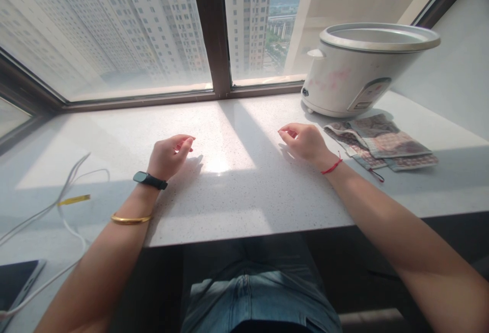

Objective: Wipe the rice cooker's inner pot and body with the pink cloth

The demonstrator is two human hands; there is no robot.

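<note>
My left hand is over the speckled white countertop, its fingers curled in toward the thumb with nothing visible in them. On that wrist are a black band watch and a gold bangle. Across from it, my right hand is likewise loosely closed, fingertips near the thumb, and no object shows in it. A red string bracelet circles the right wrist. Closest to the right hand lies a folded checked cloth with a small dark loop.
A white rice cooker without a lid stands behind the cloth by the window. At left, a pale cable with a yellow tag runs near a dark-screened tablet or phone. A brown window frame borders the back.
</note>
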